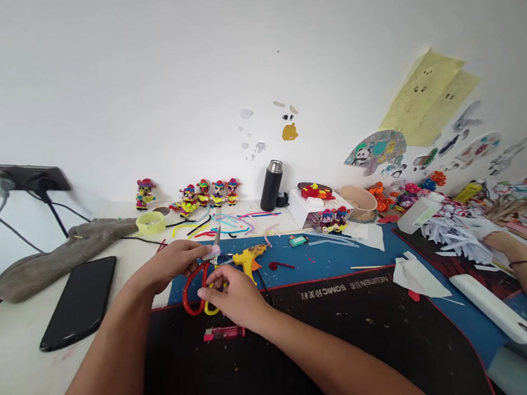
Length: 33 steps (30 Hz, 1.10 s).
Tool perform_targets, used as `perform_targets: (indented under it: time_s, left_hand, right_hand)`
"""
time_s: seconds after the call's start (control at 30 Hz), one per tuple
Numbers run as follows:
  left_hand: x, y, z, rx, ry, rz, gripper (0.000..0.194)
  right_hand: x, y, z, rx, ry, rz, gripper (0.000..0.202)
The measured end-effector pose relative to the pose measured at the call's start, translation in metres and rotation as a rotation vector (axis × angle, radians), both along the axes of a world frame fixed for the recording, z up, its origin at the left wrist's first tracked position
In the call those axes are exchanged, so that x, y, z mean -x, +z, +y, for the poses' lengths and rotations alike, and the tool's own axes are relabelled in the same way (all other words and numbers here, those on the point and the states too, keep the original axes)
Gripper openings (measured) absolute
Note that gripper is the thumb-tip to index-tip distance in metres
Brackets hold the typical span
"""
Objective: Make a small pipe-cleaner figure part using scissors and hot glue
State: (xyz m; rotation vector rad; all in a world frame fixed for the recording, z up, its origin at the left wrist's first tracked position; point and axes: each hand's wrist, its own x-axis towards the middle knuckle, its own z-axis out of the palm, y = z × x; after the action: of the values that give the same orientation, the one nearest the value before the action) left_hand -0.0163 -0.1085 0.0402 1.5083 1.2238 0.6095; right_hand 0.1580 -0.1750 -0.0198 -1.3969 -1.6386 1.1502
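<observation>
A pair of scissors [190,302] with red and yellow handle loops is tilted up in front of me, its grey blades pointing away. My left hand [173,265] closes its fingers and thumb at the base of the blades. Around the handle loops, the fingers of my right hand [237,295] are curled, partly covering the yellow one. Just beyond my right hand lies a yellow glue gun [249,260]. A pink lighter [224,333] rests on the black mat [322,346] below my hands. Whether a small piece sits under my left fingertips is hidden.
Colourful pipe cleaners [242,224] lie scattered near several small figurines [187,199]. A black thermos [272,185] stands by the wall. On the left are a phone [79,302] and driftwood [65,251]. At right, another person's hand [502,244] is by paper strips.
</observation>
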Motion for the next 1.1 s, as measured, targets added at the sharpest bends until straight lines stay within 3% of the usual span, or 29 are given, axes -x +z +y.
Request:
perform_targets:
  time_s: [0.17, 0.3, 0.47, 0.67, 0.87, 1.1]
  left_hand:
    - [0.000, 0.007, -0.007, 0.043, -0.033, -0.143, 0.049]
    - [-0.005, 0.012, -0.013, 0.074, -0.070, -0.243, 0.044]
    - [-0.016, 0.018, -0.019, 0.121, -0.112, -0.299, 0.042]
    - [-0.021, 0.018, -0.022, 0.152, -0.011, -0.436, 0.049]
    - [-0.026, 0.017, -0.026, 0.099, 0.032, -0.490, 0.049]
    - [-0.032, 0.011, -0.028, 0.062, -0.074, -0.496, 0.048]
  right_hand:
    - [0.006, -0.012, 0.008, 0.024, -0.048, 0.296, 0.031]
    - [0.011, -0.011, 0.009, 0.074, -0.039, 0.474, 0.029]
    - [0.011, -0.004, 0.005, 0.126, 0.029, 0.604, 0.040]
    - [0.007, 0.001, 0.007, 0.082, 0.072, 0.645, 0.041]
    - [0.002, 0.013, 0.006, 0.208, 0.059, 0.751, 0.046]
    - [-0.007, 0.015, 0.004, 0.290, 0.015, 0.887, 0.032]
